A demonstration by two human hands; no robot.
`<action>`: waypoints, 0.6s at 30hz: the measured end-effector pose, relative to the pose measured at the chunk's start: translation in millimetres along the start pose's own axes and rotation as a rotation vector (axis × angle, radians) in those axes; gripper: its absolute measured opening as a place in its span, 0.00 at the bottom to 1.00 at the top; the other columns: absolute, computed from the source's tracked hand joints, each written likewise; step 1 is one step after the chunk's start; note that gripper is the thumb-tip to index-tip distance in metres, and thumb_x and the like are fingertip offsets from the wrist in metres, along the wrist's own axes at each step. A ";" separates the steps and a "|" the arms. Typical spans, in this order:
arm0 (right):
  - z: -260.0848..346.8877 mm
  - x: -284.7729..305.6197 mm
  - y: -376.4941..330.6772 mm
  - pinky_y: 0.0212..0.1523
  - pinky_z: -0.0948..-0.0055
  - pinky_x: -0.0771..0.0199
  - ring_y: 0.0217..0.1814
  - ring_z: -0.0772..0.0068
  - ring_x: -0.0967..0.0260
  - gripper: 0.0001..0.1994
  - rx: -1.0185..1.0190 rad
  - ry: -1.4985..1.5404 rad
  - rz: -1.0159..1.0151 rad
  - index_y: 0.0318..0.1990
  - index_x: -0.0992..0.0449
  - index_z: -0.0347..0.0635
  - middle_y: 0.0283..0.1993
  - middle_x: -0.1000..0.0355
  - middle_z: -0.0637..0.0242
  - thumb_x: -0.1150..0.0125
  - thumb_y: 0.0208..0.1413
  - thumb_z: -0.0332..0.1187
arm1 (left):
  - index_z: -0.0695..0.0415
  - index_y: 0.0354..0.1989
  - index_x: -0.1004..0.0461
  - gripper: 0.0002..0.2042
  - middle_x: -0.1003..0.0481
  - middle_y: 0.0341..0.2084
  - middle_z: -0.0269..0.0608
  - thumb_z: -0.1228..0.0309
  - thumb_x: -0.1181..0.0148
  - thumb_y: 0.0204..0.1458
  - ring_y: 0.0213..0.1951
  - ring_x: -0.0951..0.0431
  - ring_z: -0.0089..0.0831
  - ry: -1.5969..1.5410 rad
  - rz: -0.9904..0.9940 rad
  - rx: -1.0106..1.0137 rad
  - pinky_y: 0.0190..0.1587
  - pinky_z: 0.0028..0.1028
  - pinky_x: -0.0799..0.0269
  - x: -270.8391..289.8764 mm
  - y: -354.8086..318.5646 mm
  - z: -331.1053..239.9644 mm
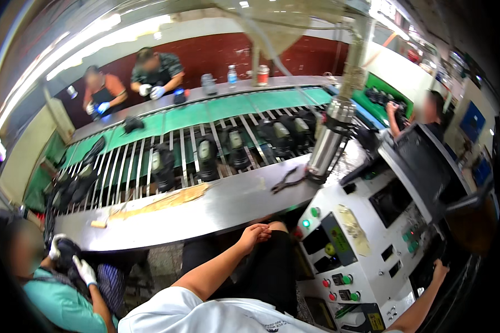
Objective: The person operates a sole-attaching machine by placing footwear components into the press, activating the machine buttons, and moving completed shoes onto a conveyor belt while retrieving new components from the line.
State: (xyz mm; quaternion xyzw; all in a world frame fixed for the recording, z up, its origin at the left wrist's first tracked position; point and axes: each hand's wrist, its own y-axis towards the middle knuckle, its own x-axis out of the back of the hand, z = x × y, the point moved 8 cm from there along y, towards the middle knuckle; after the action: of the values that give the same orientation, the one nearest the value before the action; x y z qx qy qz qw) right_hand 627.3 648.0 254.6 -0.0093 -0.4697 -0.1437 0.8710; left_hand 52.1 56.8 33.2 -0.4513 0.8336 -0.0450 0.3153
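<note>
The person's right hand reached out to the near right, against a dark part at the right edge of the white machine. Shadow hid its fingers, so whether they gripped or only rested could not be told. The left hand lay over the dark shorts, fingers loosely bent and close together; nothing showed in it, though how tightly they were drawn in could not be told.

The dark part's shape was unclear. If fixed to the machine, it would probably have felt stiff and steady, best taken from its outer side, where the right hand was.

Beyond the metal bench, black shoes stood on the slatted rack. They looked light, with soft uppers and firmer soles, and were likely best held around the heel. Pliers lay on the bench beside a steel flask.
</note>
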 end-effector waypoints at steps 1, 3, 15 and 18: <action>1.7 23.1 -23.9 0.54 0.59 0.32 0.59 0.50 0.33 0.43 -0.098 -0.159 -0.150 0.62 0.42 0.28 0.56 0.31 0.44 0.37 0.37 0.44 | 0.61 0.47 0.28 0.12 0.22 0.38 0.43 0.71 0.51 0.59 0.38 0.20 0.30 -0.008 -0.024 -0.007 0.43 0.27 0.25 15.9 -10.8 -2.7; -6.9 46.0 -54.9 0.59 0.53 0.35 0.62 0.43 0.37 0.38 -0.193 -0.186 -0.327 0.62 0.40 0.40 0.57 0.32 0.43 0.40 0.42 0.47 | 0.62 0.47 0.28 0.11 0.22 0.37 0.43 0.72 0.51 0.59 0.37 0.21 0.29 -0.023 -0.062 -0.036 0.41 0.26 0.25 47.5 -25.3 -5.8; 25.8 11.9 -207.1 0.59 0.55 0.35 0.60 0.51 0.34 0.35 0.384 0.388 -0.747 0.58 0.35 0.36 0.56 0.30 0.50 0.40 0.42 0.45 | 0.58 0.49 0.28 0.12 0.22 0.40 0.37 0.71 0.49 0.59 0.40 0.23 0.24 0.092 0.047 -0.039 0.43 0.25 0.27 105.5 -91.5 22.3; 24.8 -16.8 -231.8 0.59 0.55 0.34 0.59 0.53 0.34 0.34 0.479 0.569 -0.587 0.57 0.34 0.34 0.56 0.30 0.52 0.40 0.42 0.45 | 0.57 0.53 0.31 0.14 0.24 0.45 0.37 0.70 0.48 0.60 0.45 0.24 0.24 0.058 0.371 -0.027 0.46 0.25 0.28 43.0 -106.0 14.7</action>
State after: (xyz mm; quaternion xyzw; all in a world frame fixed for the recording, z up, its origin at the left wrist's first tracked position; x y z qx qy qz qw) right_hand 538.4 433.5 227.0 0.3648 -0.2152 -0.2685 0.8652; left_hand 120.2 -36.0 38.7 -0.2923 0.9119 0.0121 0.2880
